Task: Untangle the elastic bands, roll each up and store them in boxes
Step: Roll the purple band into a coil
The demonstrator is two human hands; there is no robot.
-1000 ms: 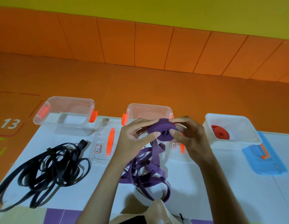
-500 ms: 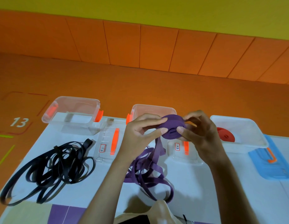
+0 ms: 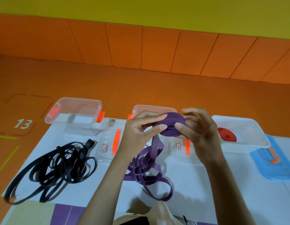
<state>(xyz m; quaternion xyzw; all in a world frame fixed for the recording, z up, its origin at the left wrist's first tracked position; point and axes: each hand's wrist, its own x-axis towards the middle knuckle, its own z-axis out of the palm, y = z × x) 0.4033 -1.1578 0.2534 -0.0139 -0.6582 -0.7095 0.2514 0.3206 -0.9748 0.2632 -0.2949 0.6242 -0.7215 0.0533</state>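
Right box (image 3: 248, 144) holds red roll (image 3: 227, 135) (coiled flat).

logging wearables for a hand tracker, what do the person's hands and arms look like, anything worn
Left hand and right hand are bare: no gloves, rings or watch visible. The forearms are bare as well, with no sleeve in view. Thumbnails look short and unpainted.

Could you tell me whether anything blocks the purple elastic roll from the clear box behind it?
Nothing visible does: the clear plastic box just behind the purple rolled elastic band stands open, a clear lid lying in front of it. The band's tail hangs unrolled.
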